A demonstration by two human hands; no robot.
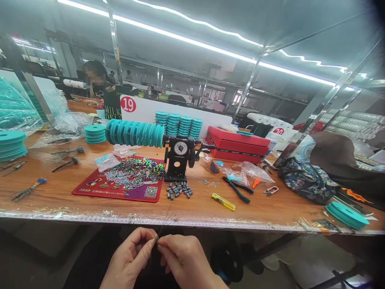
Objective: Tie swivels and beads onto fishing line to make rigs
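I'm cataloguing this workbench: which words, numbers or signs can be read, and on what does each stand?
"19": red disc on the white partition.
"20": red disc at right.
"MILK": dark green packaging; the line below is unclear.
"www": red mat; surrounding print blurred.
Too small: red box lettering, dial markings, distant signs.

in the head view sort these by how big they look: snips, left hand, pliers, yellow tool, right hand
1. Left hand and right hand: too alike to rank against each other; both look large partly because they are near the camera
2. Pliers
3. Yellow tool
4. Snips
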